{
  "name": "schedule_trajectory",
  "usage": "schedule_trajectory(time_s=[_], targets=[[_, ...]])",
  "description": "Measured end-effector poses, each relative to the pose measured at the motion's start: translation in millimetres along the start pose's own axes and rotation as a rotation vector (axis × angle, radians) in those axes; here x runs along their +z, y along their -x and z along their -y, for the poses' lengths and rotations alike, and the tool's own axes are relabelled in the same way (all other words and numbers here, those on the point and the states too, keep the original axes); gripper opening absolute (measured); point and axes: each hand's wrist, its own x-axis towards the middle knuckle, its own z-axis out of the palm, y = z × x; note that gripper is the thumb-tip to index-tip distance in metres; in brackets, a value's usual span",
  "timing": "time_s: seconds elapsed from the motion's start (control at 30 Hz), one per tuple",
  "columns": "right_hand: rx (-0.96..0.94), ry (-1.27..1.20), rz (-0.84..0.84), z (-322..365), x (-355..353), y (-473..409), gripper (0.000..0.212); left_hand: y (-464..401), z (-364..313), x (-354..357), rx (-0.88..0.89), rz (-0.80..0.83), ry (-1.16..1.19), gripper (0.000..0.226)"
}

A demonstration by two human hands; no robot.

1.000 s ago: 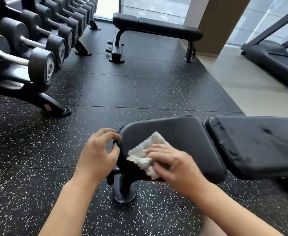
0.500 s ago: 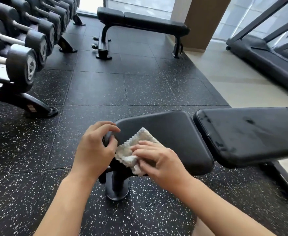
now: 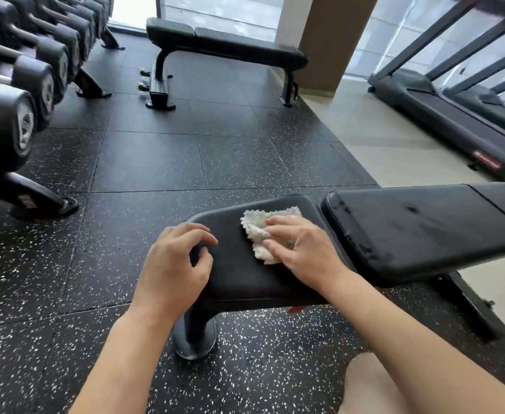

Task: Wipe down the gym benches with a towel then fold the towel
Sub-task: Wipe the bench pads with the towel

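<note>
White towel [image 3: 267,231] lies pressed under your right hand's [image 3: 303,252] flat fingers [image 3: 278,227]; the bench [image 3: 424,228] runs on toward frame right, left hand [image 3: 175,264] loosely curled, holding nothing.

Off to the left of my hands I see a dumbbell rack [image 3: 21,85], its black dumbbells blurred, on speckled black rubber flooring [image 3: 143,162]. Far right sit what I take to be treadmills [image 3: 442,112] on pale flooring [image 3: 373,138]. A brown pillar [image 3: 328,40] stands ahead beside bright windows [image 3: 221,7].
</note>
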Motion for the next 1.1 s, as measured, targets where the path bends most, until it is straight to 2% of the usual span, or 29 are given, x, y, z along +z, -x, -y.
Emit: schedule_trajectory(time_s=[0.1, 0.23, 0.47, 0.73, 0.93, 1.1], targets=[[-0.054, 0.036, 0.055, 5, -8, 21, 0.034, -2, -4, 1, -0.001, -0.002, 0.024, 0.025], [-0.104, -0.004, 0.059, -4, -21, 25, 0.027, -1, -7, 5, 0.023, -0.004, 0.014, 0.026], [-0.128, -0.116, -0.004, -2, 8, 12, 0.018, 0, -19, 13, 0.079, 0.001, 0.002, 0.028], [0.083, -0.039, -0.124, -44, -5, -37, 0.023, -1, -34, 29, 0.129, 0.06, -0.023, 0.029], [-0.016, -0.107, -0.064, -20, -16, 43, 0.018, -7, -45, 49, 0.142, 0.102, -0.019, 0.028], [0.0, -0.112, -0.085, -41, -34, 77, 0.017, -11, -52, 69, 0.181, 0.116, -0.04, 0.027]])
